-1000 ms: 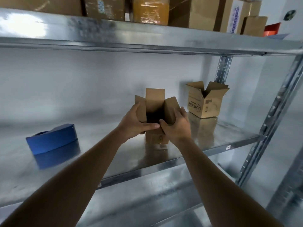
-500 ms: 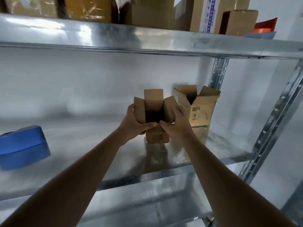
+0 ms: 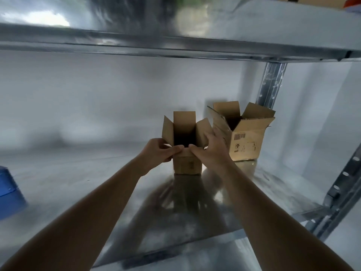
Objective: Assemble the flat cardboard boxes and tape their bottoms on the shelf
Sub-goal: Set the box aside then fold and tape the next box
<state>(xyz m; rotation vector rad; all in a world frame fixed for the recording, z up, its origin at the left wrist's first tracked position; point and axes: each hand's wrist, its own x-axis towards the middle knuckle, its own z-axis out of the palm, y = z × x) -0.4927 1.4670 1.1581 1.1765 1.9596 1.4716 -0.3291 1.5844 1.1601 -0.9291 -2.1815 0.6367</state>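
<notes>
- Step in hand, by judgement: setting an erected small cardboard box (image 3: 187, 165) upright on the metal shelf (image 3: 78, 184), open end up, top flaps splayed.
- Standing near the middle of the shelf, base flat on the metal, reflection showing beneath and in front.
- Three flaps visible: far flap upright, left and right flaps angled outward; near flap apparently folded down under the thumbs, though not plainly seen.
- Left hand (image 3: 160, 152) gripping the near left corner of the rim, thumb pressed over the near edge, fingers curled round the left side.
- Right hand (image 3: 210, 148) grasping the near right corner, thumb over the near edge close to the left thumb, fingers spread up against the right flap.
- Both forearms stretched forward from the near edge, converging on the box, wrists about level with the rim.
- Whether the bottom is already taped: impossible to tell, underside hidden against the shelf.
- Just to the right and slightly farther back, a larger cardboard box (image 3: 247, 141), already opened out, flaps up, barcode on its near face; close to the right hand, contact not certain.
- At the far left edge of view, a blue tape dispenser (image 3: 9, 192), well apart from both hands.
- Next move, as a guess: if the base is unsealed, tipping the box over, closing the bottom flaps and reaching left for the dispenser; if sealed, letting go and fetching another flat box. No flat boxes in view here.
- Risk: light box liable to slide on slick metal under one-handed taping.
</notes>
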